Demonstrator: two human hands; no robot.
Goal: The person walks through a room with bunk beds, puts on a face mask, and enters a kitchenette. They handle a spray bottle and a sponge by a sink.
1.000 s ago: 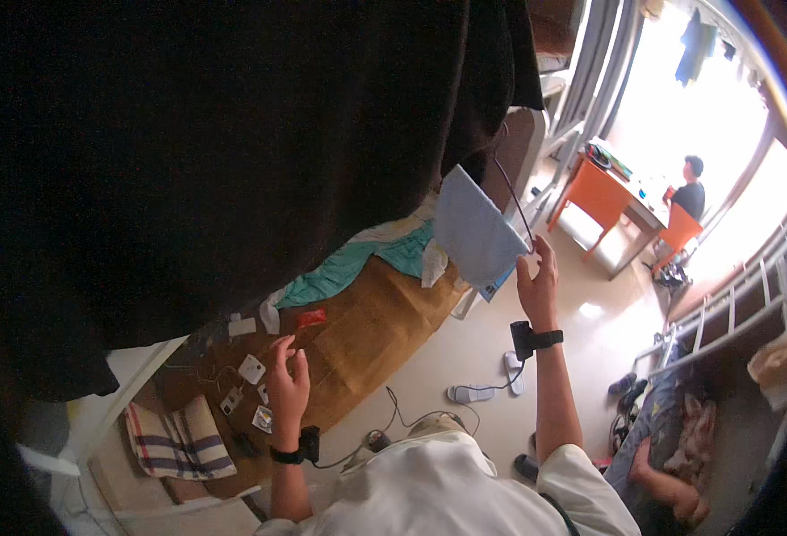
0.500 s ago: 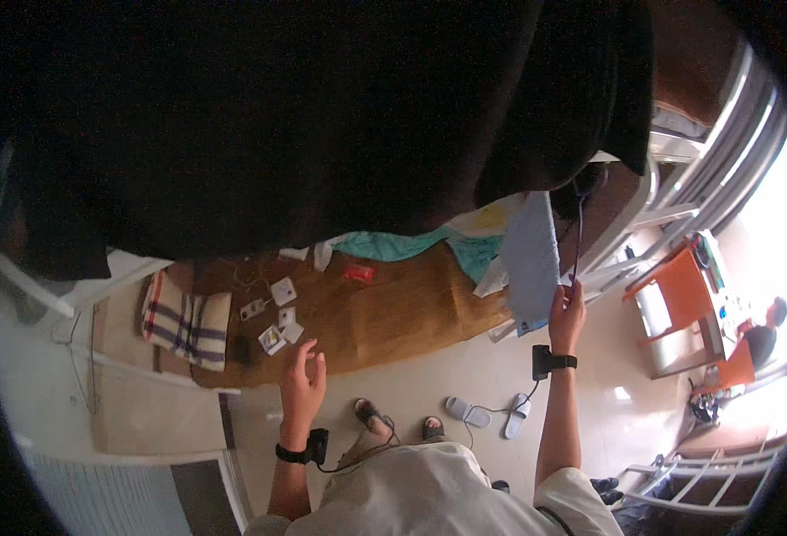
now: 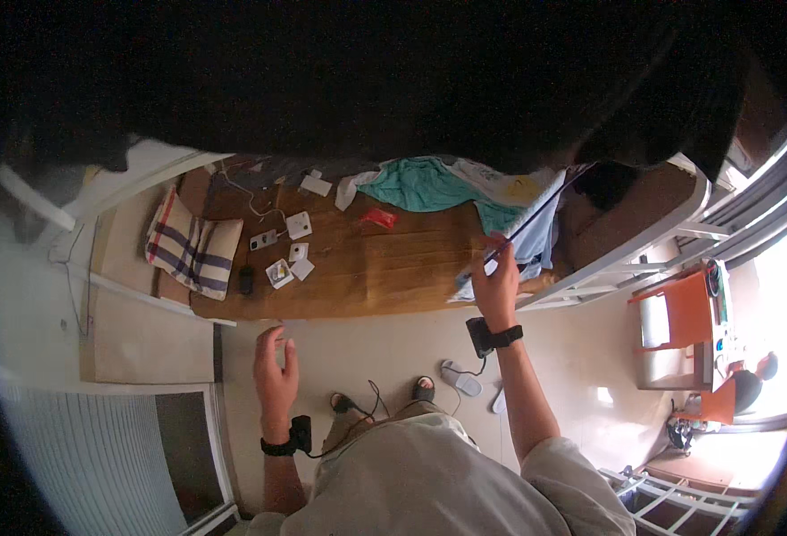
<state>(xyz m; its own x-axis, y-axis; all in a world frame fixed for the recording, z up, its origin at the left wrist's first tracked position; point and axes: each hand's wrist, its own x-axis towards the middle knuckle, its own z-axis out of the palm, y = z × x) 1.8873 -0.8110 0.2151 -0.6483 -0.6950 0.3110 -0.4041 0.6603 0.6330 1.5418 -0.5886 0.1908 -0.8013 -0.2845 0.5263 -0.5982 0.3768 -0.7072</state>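
Bedside [image 3: 367, 314], right hand [image 3: 498, 288] grips probable cord [image 3: 546, 206].

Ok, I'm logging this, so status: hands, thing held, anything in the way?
Left hand empty, loosely open. Right hand closed on thin dark rod, light-blue cloth alongside. Black draped fabric blocks upper view.

1 head-worn fisheye, above left hand [image 3: 276, 380] and right hand [image 3: 498, 293], looking down; bed [image 3: 393, 277] farther off, beyond left hand.
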